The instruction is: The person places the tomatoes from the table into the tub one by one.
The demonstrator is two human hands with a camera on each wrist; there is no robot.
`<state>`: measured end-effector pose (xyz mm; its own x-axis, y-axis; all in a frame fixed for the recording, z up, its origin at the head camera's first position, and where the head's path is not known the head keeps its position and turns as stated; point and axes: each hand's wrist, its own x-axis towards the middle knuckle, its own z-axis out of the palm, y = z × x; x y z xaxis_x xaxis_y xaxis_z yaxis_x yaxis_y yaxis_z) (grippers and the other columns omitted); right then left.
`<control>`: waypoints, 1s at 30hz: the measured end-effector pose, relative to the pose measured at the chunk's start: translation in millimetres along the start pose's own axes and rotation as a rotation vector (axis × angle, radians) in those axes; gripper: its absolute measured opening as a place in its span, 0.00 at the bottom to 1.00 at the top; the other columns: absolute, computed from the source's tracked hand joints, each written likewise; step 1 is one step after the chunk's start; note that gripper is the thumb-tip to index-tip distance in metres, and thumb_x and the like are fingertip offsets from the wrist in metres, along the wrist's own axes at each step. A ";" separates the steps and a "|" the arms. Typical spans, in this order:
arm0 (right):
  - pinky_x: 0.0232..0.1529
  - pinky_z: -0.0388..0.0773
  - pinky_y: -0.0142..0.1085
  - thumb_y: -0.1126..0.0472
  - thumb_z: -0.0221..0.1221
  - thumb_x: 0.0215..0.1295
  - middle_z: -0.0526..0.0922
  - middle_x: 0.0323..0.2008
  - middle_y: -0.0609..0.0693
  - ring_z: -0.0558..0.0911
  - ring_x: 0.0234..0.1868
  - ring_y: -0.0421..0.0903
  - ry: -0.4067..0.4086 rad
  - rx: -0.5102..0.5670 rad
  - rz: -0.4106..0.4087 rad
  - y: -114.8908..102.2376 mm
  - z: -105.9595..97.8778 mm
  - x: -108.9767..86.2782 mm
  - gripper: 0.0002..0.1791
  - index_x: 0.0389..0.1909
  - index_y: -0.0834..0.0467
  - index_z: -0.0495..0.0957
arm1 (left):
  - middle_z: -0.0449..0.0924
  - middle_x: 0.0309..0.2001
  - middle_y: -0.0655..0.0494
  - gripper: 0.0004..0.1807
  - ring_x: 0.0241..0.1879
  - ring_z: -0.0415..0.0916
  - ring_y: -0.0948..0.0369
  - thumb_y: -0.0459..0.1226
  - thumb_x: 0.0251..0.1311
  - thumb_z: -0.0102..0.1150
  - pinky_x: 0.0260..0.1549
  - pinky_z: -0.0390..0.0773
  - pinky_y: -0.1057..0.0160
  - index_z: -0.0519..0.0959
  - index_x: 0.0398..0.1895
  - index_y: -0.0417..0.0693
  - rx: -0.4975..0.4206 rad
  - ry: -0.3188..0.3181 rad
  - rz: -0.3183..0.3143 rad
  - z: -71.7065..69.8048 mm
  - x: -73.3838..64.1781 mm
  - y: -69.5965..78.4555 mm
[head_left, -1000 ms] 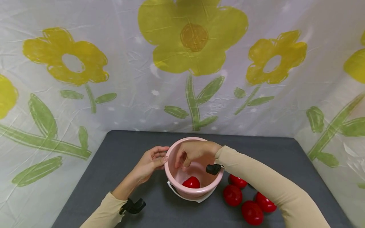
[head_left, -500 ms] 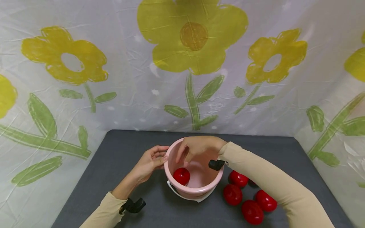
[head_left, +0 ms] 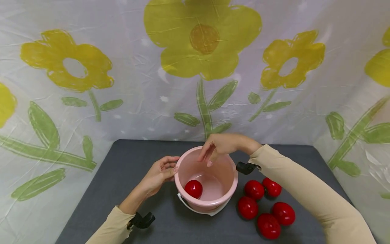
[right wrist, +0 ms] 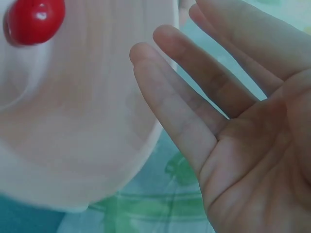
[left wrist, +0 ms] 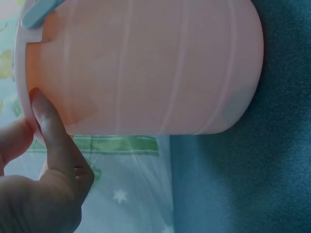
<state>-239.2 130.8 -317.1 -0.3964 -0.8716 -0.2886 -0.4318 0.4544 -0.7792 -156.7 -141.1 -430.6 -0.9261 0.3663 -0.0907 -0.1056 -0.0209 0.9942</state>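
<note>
A pink bucket (head_left: pixel 210 203) stands upright in the middle of the dark table, its white handle (head_left: pixel 211 214) hanging down at the front. My left hand (head_left: pixel 158 175) pinches the left side of the rim, thumb and fingers on either side of it in the left wrist view. Inside, a glossy red tomato-like fruit (head_left: pixel 193 188) lies on the bottom toward the left wall. Over the far right part of the bucket is my right hand (head_left: pixel 221 145), holding nothing. The right wrist view shows its fingers (right wrist: pixel 170 109) spread and relaxed, with the red fruit (right wrist: pixel 36 19) well away from them.
Several similar red fruits (head_left: pixel 247 207) lie close together on the table (head_left: pixel 146 152), right of the bucket and near my right forearm. Behind and at both sides hangs a white sheet (head_left: pixel 140 101) printed with yellow flowers.
My right hand has risen from inside the bucket and moved right and back. The red fruit in it shifted left, then came to rest. My left hand has kept its hold on the rim.
</note>
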 end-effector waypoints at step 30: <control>0.46 0.82 0.30 0.60 0.67 0.60 0.81 0.57 0.66 0.84 0.50 0.31 0.401 0.136 0.171 139.4 38.6 -181.5 0.24 0.57 0.66 0.79 | 0.77 0.48 0.54 0.30 0.42 0.81 0.66 0.33 0.66 0.59 0.39 0.84 0.67 0.60 0.67 0.30 -0.040 -0.033 0.027 -0.1 0.3 -4.3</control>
<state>-196.1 345.2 -394.8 -0.7469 -0.6335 -0.2020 -0.2331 0.5340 -0.8127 -156.5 -141.0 -434.9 -0.9163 0.3957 -0.0609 -0.0955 -0.0684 0.9931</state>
